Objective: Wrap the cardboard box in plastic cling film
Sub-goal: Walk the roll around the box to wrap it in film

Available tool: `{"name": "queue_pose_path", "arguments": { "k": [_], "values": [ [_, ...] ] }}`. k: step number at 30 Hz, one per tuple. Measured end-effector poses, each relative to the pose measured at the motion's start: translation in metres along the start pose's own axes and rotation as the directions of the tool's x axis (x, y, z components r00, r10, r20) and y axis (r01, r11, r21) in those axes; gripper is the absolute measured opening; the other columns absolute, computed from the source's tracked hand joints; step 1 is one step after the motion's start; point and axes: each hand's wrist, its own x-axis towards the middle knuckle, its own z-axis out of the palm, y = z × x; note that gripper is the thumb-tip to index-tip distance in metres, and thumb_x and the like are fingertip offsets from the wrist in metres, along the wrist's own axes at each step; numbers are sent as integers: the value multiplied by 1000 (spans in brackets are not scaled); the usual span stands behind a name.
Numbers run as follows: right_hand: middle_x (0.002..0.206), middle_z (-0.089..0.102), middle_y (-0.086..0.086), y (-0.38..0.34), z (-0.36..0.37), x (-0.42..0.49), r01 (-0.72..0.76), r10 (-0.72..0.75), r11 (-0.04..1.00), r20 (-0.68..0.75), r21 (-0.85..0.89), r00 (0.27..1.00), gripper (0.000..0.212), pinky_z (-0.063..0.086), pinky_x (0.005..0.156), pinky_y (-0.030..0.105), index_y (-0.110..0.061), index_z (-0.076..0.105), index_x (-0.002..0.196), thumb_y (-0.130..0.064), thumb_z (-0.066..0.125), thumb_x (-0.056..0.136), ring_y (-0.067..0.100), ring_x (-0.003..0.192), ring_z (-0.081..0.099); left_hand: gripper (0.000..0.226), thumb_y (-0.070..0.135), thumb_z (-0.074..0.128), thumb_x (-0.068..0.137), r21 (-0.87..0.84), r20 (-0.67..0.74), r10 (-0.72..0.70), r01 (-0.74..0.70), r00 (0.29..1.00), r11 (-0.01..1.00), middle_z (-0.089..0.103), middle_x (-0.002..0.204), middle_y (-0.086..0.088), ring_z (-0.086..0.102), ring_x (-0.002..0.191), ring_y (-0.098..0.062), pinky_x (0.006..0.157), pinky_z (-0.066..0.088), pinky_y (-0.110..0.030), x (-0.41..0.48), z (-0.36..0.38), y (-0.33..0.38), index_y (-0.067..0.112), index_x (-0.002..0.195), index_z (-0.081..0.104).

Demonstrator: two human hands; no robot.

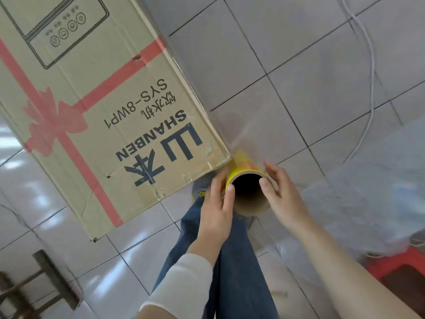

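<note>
Both hands grip the roll (247,178) of cling film, seen end-on down its open cardboard core. The left hand (217,199) clasps the near rim with its thumb on the edge; the right hand (279,192) holds the other side, thumb hooked at the rim. The roll sits just beside the near right corner of the box (103,100), which stands on the tiled floor (287,65). Clear film (248,132) stretches from the roll along the box's right edge. Open floor lies right of the box, crossed by a white cable (370,65). A red stool (395,265) stands near the right forearm.
</note>
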Motion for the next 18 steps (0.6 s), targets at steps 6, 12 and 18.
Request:
{"name": "queue_pose_path", "arguments": {
  "k": [6, 12, 18],
  "values": [
    [132, 46, -11, 16, 17, -20, 5, 6, 998, -156, 68, 988, 42, 30, 96, 13, -23, 45, 135, -34, 43, 95, 3, 120, 41, 21, 40, 37, 96, -60, 32, -76, 78, 997, 995, 46, 125, 16, 43, 115, 8, 93, 34, -17, -26, 15, -9, 50, 115, 36],
    [141, 46, -7, 22, 21, -24, 1, 9, 990, 75, -142, 997, 40, 34, 103, 23, -30, 44, 137, -31, 45, 97, 13, 129, 42, 17, 33, 44, 95, 97, 128, -100, 88, 987, 991, 55, 109, 16, 55, 109, -8, 83, 39, -13, -24, -21, -19, 31, 111, 39],
    [135, 45, -2, 28, 68, -54, -139, 263, 911, -289, 388, 920, 46, 36, 90, 10, -18, 38, 133, -25, 57, 92, 10, 126, 43, 39, 41, 40, 94, 303, 298, 36, -131, 954, 944, 38, 123, 12, 39, 113, -2, 100, 31, -21, -9, -40, -28, 42, 133, 37]
  ]
}}
